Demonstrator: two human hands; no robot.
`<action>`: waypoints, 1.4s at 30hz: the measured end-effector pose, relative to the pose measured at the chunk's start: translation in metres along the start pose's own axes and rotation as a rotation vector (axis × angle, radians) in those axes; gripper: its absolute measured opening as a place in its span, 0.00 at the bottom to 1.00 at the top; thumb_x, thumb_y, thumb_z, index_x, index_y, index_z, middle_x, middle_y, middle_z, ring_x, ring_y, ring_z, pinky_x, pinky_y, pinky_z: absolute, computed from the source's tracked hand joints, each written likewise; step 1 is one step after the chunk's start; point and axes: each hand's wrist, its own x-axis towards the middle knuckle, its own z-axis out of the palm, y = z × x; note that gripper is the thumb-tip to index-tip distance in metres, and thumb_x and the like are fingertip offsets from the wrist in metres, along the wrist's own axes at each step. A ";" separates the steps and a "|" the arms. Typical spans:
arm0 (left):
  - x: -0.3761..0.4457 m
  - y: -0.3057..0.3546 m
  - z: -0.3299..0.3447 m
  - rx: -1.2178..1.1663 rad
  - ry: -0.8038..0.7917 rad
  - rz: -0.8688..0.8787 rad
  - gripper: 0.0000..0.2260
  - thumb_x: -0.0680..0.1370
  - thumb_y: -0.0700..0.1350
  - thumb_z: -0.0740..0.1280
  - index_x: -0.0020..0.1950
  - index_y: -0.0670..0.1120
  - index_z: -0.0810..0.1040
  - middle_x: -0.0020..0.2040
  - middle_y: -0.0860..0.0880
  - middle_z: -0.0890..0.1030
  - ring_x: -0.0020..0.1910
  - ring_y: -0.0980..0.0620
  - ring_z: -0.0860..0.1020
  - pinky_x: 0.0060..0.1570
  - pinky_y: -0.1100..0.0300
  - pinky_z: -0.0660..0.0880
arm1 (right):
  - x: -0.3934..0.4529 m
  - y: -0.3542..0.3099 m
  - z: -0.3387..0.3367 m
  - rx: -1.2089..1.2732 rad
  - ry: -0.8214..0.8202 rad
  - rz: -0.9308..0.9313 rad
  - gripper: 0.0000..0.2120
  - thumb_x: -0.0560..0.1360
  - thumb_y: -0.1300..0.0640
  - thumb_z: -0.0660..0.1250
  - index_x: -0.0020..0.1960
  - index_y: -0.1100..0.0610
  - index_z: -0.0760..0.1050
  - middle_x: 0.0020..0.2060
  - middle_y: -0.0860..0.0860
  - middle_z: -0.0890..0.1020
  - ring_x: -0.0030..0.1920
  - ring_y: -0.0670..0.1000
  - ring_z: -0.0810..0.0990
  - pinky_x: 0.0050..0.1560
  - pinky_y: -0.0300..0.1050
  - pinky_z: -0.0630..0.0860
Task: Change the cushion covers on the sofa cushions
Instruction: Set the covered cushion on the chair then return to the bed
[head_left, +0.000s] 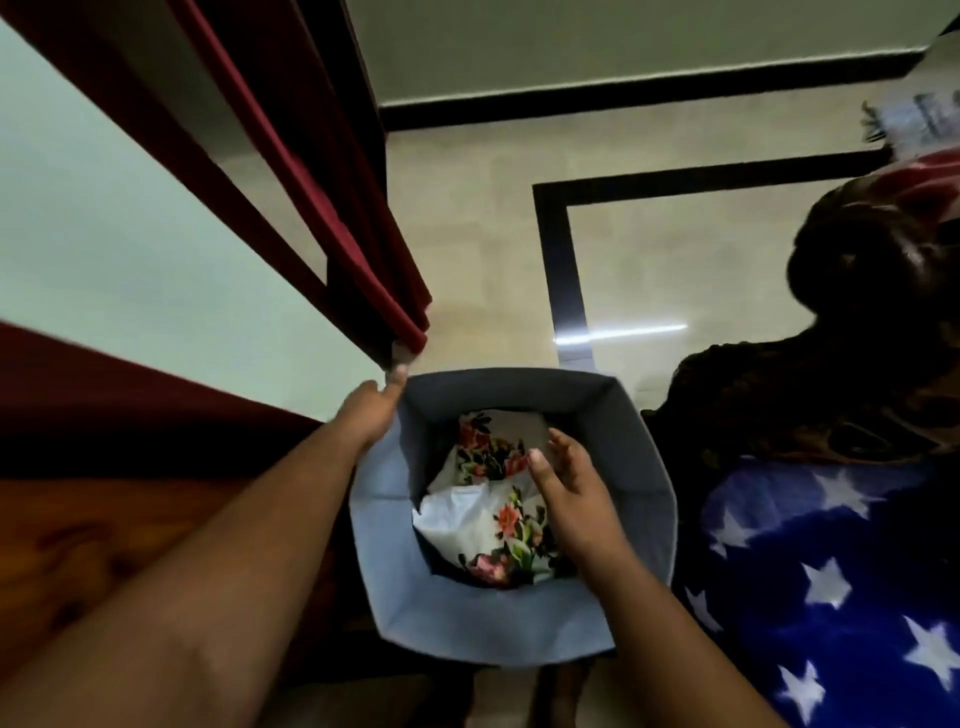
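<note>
The floral cushion covers (493, 499) lie crumpled at the bottom of a grey fabric bin (644, 467), white cloth printed with red and orange flowers and dark leaves, folded loosely over themselves so that no edge or opening can be picked out. They look thin, light and limp, the sort of cloth that will sag and unfold as soon as it is lifted, so a broad gather of a bunched fold near the top of the heap should serve better than a fingertip pinch at one corner, which would likely bring up a trailing sheet. The right hand (571, 483) reaches down inside the bin just over the covers, fingers spread and slightly bent, holding nothing; whether the fingertips already touch the cloth cannot be told. The left hand (371, 410) is at the bin's far left rim, fingers curled over the soft edge as if steadying it, though the grip is partly blurred. The bin's walls look pliable and may buckle under a pull. Just beyond the left hand hangs a dark red curtain (363, 249), with a wooden surface (104, 545) lower left. To the right lies a blue blanket with white stars (831, 571) beside dark patterned upholstery (831, 395), on a pale tiled floor (675, 260) with black borders.
</note>
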 end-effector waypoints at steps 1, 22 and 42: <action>0.045 -0.011 0.010 -0.028 -0.027 -0.026 0.54 0.65 0.83 0.50 0.66 0.38 0.76 0.63 0.36 0.79 0.61 0.37 0.78 0.63 0.47 0.74 | 0.023 0.012 0.004 0.005 0.002 -0.003 0.26 0.79 0.45 0.66 0.75 0.50 0.68 0.70 0.47 0.74 0.69 0.46 0.73 0.72 0.50 0.69; 0.038 0.038 0.009 -0.802 -0.173 -0.072 0.10 0.75 0.38 0.71 0.56 0.39 0.82 0.48 0.40 0.86 0.47 0.40 0.84 0.51 0.45 0.82 | 0.082 -0.096 0.014 0.167 -0.005 -0.111 0.18 0.78 0.43 0.66 0.68 0.42 0.73 0.63 0.42 0.77 0.59 0.35 0.75 0.59 0.40 0.75; -0.149 0.094 -0.088 -0.721 0.062 0.648 0.19 0.73 0.20 0.61 0.56 0.38 0.79 0.44 0.51 0.85 0.42 0.59 0.83 0.40 0.67 0.78 | -0.089 -0.251 -0.036 0.729 0.151 0.176 0.34 0.66 0.23 0.63 0.64 0.42 0.66 0.63 0.51 0.70 0.62 0.58 0.74 0.50 0.72 0.78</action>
